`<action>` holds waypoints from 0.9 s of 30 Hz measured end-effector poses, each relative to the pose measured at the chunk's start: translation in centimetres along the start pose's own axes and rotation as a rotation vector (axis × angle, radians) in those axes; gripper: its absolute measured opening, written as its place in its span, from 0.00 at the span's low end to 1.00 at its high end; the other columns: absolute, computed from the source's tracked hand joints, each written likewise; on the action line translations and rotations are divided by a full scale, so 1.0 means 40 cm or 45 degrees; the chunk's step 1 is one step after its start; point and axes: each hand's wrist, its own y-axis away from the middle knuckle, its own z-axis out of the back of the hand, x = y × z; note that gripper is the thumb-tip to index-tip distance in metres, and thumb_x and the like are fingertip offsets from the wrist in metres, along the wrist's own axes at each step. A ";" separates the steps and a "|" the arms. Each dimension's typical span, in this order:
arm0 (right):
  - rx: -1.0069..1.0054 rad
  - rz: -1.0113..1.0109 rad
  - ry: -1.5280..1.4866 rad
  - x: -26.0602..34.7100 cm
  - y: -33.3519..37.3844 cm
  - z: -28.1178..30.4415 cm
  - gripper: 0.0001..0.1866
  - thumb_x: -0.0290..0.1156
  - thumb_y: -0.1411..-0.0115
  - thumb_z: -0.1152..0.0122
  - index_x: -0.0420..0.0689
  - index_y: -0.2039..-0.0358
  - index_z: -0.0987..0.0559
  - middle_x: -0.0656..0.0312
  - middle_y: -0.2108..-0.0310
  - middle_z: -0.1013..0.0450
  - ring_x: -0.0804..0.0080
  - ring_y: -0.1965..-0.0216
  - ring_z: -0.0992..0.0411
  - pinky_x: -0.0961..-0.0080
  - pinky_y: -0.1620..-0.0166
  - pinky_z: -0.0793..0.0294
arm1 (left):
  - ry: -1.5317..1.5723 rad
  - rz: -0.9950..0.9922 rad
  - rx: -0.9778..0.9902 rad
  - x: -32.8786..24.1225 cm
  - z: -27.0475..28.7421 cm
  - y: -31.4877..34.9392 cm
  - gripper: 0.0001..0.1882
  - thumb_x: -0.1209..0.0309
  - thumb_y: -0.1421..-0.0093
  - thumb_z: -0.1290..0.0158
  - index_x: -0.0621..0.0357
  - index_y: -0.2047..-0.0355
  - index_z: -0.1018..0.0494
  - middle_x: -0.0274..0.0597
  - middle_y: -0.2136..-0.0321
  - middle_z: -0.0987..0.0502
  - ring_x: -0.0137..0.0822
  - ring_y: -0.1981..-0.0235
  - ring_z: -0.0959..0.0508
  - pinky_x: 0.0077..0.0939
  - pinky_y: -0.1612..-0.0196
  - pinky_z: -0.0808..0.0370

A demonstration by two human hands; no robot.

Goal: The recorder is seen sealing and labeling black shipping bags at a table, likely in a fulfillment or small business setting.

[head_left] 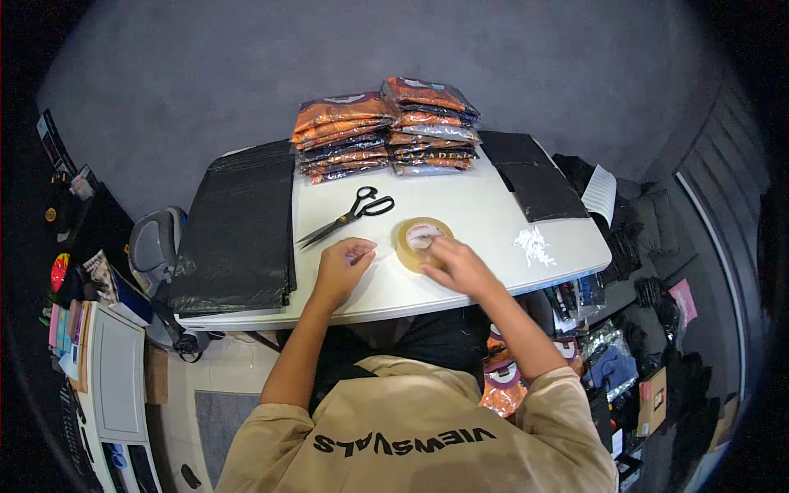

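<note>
On the white table point(329, 214), a roll of clear-tan packing tape point(404, 251) lies near the front edge. My right hand point(459, 267) grips the roll's right side, its fingers curled over the rim and the core. To the left of the roll, my left hand point(343, 267) is closed in a pinch just above the tabletop. A pale bit shows at its fingertips, too small to make out. Black-handled scissors point(349, 217) rest just beyond my left hand, their blades pointing left toward a stack of black plastic mailer bags point(238, 226).
Two piles of clear-bagged folded garments, a left pile point(343, 135) and a right pile point(433, 123), stand at the back. More black bags point(534, 185) lie at the right, near small white scraps point(536, 246). A grey chair point(156, 242) and white cabinet point(117, 370) stand left.
</note>
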 end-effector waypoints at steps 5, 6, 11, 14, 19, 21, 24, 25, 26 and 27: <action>-0.265 -0.075 0.039 0.058 -0.005 -0.040 0.14 0.33 0.39 0.27 0.39 0.62 0.22 0.50 0.61 0.25 0.46 0.58 0.24 0.55 0.52 0.24 | -0.017 -0.055 0.032 -0.012 -0.003 0.013 0.10 0.75 0.36 0.35 0.64 0.55 0.14 0.47 0.63 0.13 0.33 0.62 0.15 0.29 0.55 0.19; -0.324 -0.098 0.063 0.066 -0.008 -0.046 0.14 0.33 0.39 0.27 0.39 0.62 0.23 0.50 0.61 0.24 0.45 0.57 0.24 0.55 0.52 0.24 | -0.093 -0.102 0.054 -0.031 -0.004 0.013 0.10 0.75 0.36 0.35 0.64 0.56 0.14 0.48 0.63 0.14 0.35 0.62 0.15 0.30 0.55 0.19; -0.377 -0.158 0.098 0.069 -0.030 -0.076 0.14 0.32 0.39 0.27 0.38 0.60 0.22 0.48 0.60 0.23 0.43 0.56 0.24 0.53 0.50 0.25 | -0.245 -0.181 0.065 -0.046 -0.011 0.012 0.09 0.75 0.37 0.35 0.63 0.57 0.13 0.50 0.64 0.16 0.39 0.64 0.16 0.33 0.57 0.18; -0.442 -0.228 0.141 0.031 -0.038 -0.080 0.14 0.32 0.40 0.27 0.38 0.58 0.21 0.46 0.59 0.22 0.42 0.55 0.24 0.51 0.49 0.25 | -0.260 -0.186 0.066 -0.052 -0.002 0.019 0.08 0.76 0.38 0.35 0.62 0.58 0.13 0.49 0.65 0.16 0.37 0.66 0.17 0.33 0.58 0.19; -0.464 -0.438 0.130 -0.052 -0.073 -0.051 0.15 0.30 0.40 0.28 0.38 0.55 0.19 0.46 0.54 0.21 0.42 0.51 0.23 0.51 0.45 0.24 | -0.011 -0.105 0.111 -0.009 0.003 0.033 0.09 0.77 0.37 0.35 0.61 0.57 0.12 0.42 0.66 0.15 0.29 0.67 0.20 0.24 0.60 0.22; -0.454 -0.398 0.055 -0.066 -0.075 -0.040 0.16 0.30 0.40 0.28 0.39 0.53 0.19 0.45 0.52 0.21 0.42 0.49 0.24 0.51 0.43 0.24 | 0.130 0.010 0.094 -0.006 0.007 0.029 0.09 0.75 0.37 0.35 0.62 0.56 0.13 0.38 0.67 0.16 0.27 0.67 0.21 0.23 0.60 0.23; -0.468 -0.261 0.003 -0.060 -0.050 -0.003 0.18 0.28 0.40 0.28 0.39 0.51 0.19 0.45 0.49 0.21 0.42 0.45 0.23 0.53 0.38 0.26 | 0.321 0.126 -0.003 -0.006 0.010 0.032 0.10 0.74 0.35 0.35 0.63 0.54 0.14 0.33 0.68 0.17 0.22 0.69 0.23 0.20 0.62 0.25; -0.498 -0.175 0.019 -0.057 -0.035 0.013 0.19 0.28 0.41 0.28 0.39 0.49 0.19 0.45 0.49 0.21 0.43 0.45 0.22 0.54 0.36 0.26 | 0.365 0.131 -0.072 -0.005 0.011 0.030 0.11 0.73 0.34 0.35 0.64 0.54 0.15 0.30 0.69 0.17 0.21 0.70 0.25 0.19 0.63 0.26; -0.488 -0.154 0.029 -0.072 -0.022 0.024 0.19 0.28 0.41 0.28 0.39 0.49 0.19 0.45 0.49 0.21 0.43 0.45 0.22 0.54 0.36 0.26 | 0.377 0.121 -0.091 0.001 0.013 0.023 0.11 0.73 0.34 0.35 0.64 0.54 0.15 0.30 0.69 0.17 0.21 0.70 0.25 0.19 0.63 0.26; -0.423 -0.192 0.061 -0.078 -0.003 0.032 0.19 0.29 0.41 0.28 0.39 0.49 0.19 0.45 0.49 0.20 0.42 0.43 0.23 0.55 0.32 0.30 | 0.300 0.117 -0.089 0.007 0.012 0.024 0.10 0.73 0.34 0.36 0.64 0.54 0.15 0.29 0.70 0.18 0.20 0.71 0.25 0.19 0.65 0.27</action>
